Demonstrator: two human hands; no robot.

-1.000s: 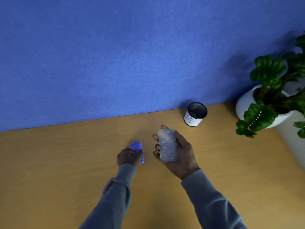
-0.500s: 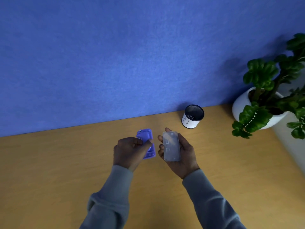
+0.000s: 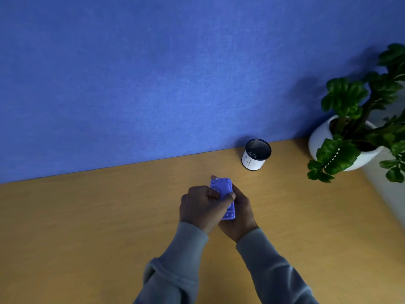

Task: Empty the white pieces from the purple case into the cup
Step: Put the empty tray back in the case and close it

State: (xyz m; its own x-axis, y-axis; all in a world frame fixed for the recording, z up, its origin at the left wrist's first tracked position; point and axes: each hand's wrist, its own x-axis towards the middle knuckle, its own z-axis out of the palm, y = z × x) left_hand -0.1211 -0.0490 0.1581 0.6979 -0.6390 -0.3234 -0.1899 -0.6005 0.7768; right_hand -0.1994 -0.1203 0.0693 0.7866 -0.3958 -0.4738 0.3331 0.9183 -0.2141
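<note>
Over the table [image 3: 87, 227], both my grips, left [image 3: 199, 207] and right [image 3: 241, 212], pinch the light, stiff case [image 3: 223, 194]; hold its edges.

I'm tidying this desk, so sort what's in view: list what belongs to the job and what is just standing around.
Belongs to the job:
- small purple plastic case, held between left hand and right hand
- black mesh cup with white label, small pale pieces inside

Just standing around:
- green leafy plant in round white pot
- wooden desk
- blue wall panel

left hand [image 3: 202, 205] and right hand [image 3: 240, 212] pressed together, fingers [image 3: 230, 196] curled, clasping
</note>
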